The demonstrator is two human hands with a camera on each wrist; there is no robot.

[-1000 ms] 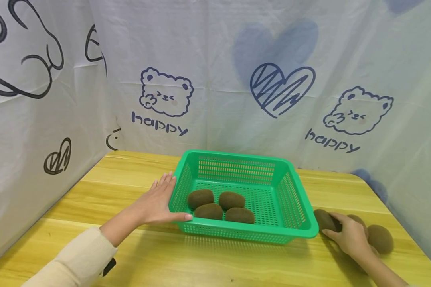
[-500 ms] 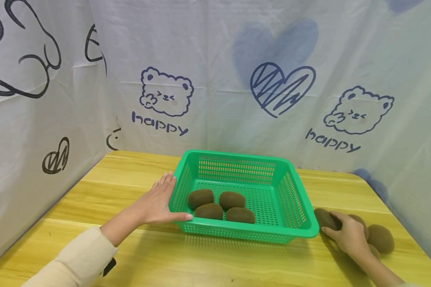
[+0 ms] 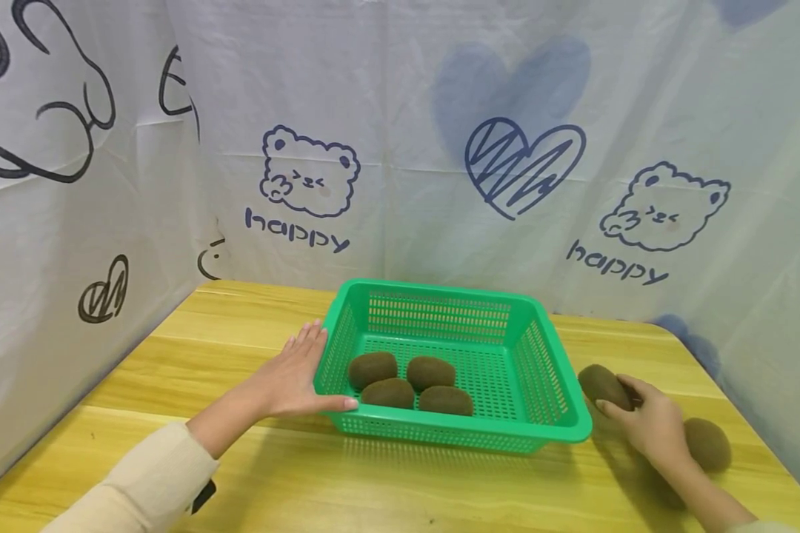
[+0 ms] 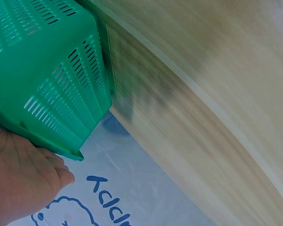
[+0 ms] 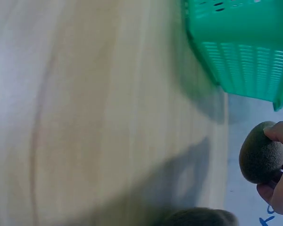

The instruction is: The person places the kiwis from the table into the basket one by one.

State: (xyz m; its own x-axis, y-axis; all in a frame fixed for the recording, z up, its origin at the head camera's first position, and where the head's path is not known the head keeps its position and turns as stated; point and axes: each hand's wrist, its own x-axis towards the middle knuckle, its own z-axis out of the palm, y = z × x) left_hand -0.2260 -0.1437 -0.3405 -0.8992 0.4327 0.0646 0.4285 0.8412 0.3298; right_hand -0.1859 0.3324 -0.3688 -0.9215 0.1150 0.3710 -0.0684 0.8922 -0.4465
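A green plastic basket (image 3: 450,428) with slotted walls stands on the table, several brown kiwis (image 3: 430,371) lying in its left part. My left hand (image 3: 293,377) rests on the basket's left rim, its fingers straight along the side and the thumb over the front corner. In the left wrist view that hand (image 4: 26,176) lies against the rim. My right hand (image 3: 652,426) pinches a kiwi (image 3: 601,386) between thumb and fingers, just right of the basket. The right wrist view has this kiwi (image 5: 261,154) held at the fingertips, apart from the basket wall (image 5: 245,66).
Another kiwi (image 3: 707,444) lies on the wooden table (image 3: 347,488) to the right, partly behind the right hand. Part of a kiwi (image 5: 200,217) also shows at the bottom of the right wrist view. A printed white curtain (image 3: 407,222) hangs behind the table.
My right hand has raised its kiwi slightly, up and away from the others on the table. The left hand and the basket have stayed in place.
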